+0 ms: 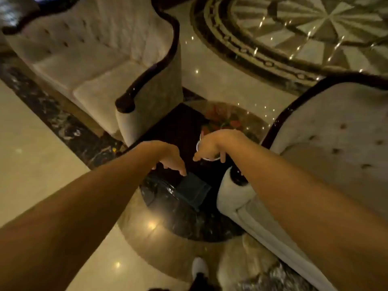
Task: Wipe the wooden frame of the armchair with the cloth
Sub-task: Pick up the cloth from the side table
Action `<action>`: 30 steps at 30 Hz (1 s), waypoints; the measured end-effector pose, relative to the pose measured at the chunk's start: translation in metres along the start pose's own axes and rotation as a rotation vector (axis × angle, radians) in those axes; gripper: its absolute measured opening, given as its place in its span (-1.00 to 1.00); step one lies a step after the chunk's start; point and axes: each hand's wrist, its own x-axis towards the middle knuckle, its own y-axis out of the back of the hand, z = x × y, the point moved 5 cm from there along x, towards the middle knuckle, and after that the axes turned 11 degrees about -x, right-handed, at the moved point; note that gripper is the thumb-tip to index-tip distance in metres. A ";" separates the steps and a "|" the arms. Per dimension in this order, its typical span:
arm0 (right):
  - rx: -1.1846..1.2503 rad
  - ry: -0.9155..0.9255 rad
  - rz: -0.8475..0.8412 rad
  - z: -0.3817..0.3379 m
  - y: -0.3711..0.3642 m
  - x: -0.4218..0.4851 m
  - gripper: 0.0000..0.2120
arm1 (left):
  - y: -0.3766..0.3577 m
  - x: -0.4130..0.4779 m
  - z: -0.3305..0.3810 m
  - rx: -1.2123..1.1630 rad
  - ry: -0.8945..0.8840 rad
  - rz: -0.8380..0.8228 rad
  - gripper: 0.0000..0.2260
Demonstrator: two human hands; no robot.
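Note:
A dark folded cloth [194, 192] lies on a round dark marble side table [178, 219]. My left hand [168, 158] hangs just above the cloth's far corner, fingers pointing down and apart, holding nothing. My right hand [212, 143] hovers over a small round white-rimmed dish [206, 159], fingers loose and spread. The cream tufted armchair [327, 143] stands at the right. Its dark wooden frame [279, 120] runs along the top edge down to a rounded arm end [237, 177], which is partly hidden by my right forearm.
A cream sofa [94, 70] with a dark wooden arm rail [134, 91] stands at the left of the table. Red flowers [222, 118] sit at the table's far side. The floor is polished marble with a patterned medallion [304, 28]. My shoe [199, 267] shows below.

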 end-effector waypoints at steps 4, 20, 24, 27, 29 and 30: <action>0.039 0.001 -0.058 0.029 -0.076 0.088 -0.60 | -0.063 0.103 0.002 0.063 -0.056 -0.080 -0.54; 0.572 -0.266 0.276 0.045 -0.273 0.346 -0.60 | -0.195 0.372 -0.038 -0.210 -0.164 0.442 -0.51; 0.733 -0.497 0.582 0.044 -0.288 0.350 -0.44 | -0.208 0.407 -0.054 -0.406 0.037 0.404 -0.39; 1.063 -0.604 0.667 0.053 -0.297 0.355 -0.15 | -0.209 0.421 -0.061 -0.614 0.030 0.300 -0.54; 1.302 -0.572 0.590 0.055 -0.304 0.358 -0.27 | -0.209 0.419 -0.057 -0.746 -0.048 0.179 -0.63; 1.368 -0.525 0.530 0.053 -0.306 0.358 -0.44 | -0.207 0.412 -0.055 -0.812 -0.083 0.131 -0.67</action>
